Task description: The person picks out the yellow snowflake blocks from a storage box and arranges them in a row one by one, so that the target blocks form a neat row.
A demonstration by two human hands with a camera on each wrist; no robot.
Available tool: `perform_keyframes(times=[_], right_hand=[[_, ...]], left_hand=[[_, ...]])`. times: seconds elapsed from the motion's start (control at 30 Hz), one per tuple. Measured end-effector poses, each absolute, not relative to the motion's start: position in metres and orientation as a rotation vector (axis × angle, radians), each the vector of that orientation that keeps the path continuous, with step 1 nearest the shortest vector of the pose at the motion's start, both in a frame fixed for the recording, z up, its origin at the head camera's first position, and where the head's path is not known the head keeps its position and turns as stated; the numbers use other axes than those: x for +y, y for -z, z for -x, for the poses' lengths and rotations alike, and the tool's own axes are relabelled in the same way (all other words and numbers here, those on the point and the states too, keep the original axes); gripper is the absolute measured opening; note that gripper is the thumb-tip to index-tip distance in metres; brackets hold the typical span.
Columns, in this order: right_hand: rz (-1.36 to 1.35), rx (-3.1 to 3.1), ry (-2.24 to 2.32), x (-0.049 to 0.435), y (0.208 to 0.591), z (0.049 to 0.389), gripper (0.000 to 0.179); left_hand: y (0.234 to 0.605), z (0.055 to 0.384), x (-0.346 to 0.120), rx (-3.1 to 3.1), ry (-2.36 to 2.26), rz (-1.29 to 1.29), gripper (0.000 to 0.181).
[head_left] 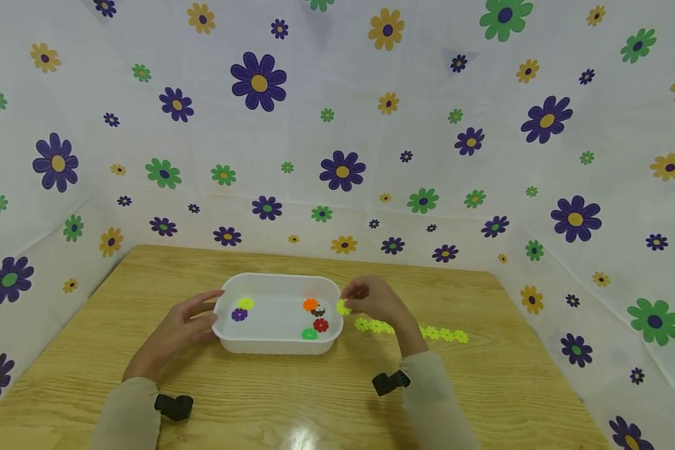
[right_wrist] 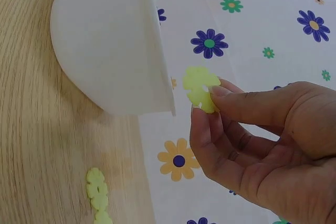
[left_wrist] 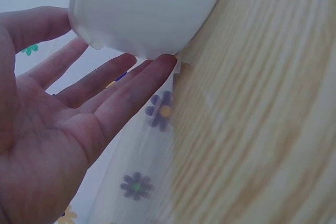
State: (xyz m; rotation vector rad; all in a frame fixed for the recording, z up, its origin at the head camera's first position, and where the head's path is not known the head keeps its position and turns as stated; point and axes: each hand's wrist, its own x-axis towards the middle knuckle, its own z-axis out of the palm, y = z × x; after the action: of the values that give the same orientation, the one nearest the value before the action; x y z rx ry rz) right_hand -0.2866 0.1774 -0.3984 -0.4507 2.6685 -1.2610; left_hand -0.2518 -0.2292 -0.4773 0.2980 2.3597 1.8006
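Observation:
A white plastic tub [head_left: 275,345] stands on the table with several small flower-shaped discs inside. My left hand [head_left: 174,328] is at the tub's left end; in the left wrist view its extended fingers [left_wrist: 131,87] and thumb touch the tub's outer wall. Beside the right end, my right hand [head_left: 378,301] pinches a yellow-green flower-shaped disc [right_wrist: 198,88] between thumb and fingertips. Among the discs in the tub are a purple disc [head_left: 239,314], an orange disc [head_left: 310,304], a red disc [head_left: 320,325] and a green disc [head_left: 309,334].
To the right of the tub, a row of yellow-green discs [head_left: 447,335] lies on the wooden table [head_left: 270,400], partly hidden by my right wrist. A white cloth [head_left: 292,137] with printed flowers hangs behind the table and along both sides.

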Motion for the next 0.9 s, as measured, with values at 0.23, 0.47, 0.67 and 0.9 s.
perform_keyframes(times=[0.23,0.47,0.67,0.9], right_hand=[[0.412,2.691,1.266,0.199,0.401,0.284,0.007],[0.358,2.722,1.248,0.222,0.402,0.280,0.008],[0.350,2.717,1.271,0.242,0.403,0.277,0.010],[0.299,2.740,1.255,0.265,0.406,0.274,0.013]], left_hand=[[0.478,0.252,-0.230,2.365,-1.792,-0.304,0.062],[0.478,0.251,-0.230,2.367,-1.789,-0.306,0.062],[0.477,0.251,-0.231,2.375,-1.782,-0.311,0.062],[0.476,0.251,-0.230,2.368,-1.784,-0.309,0.062]])
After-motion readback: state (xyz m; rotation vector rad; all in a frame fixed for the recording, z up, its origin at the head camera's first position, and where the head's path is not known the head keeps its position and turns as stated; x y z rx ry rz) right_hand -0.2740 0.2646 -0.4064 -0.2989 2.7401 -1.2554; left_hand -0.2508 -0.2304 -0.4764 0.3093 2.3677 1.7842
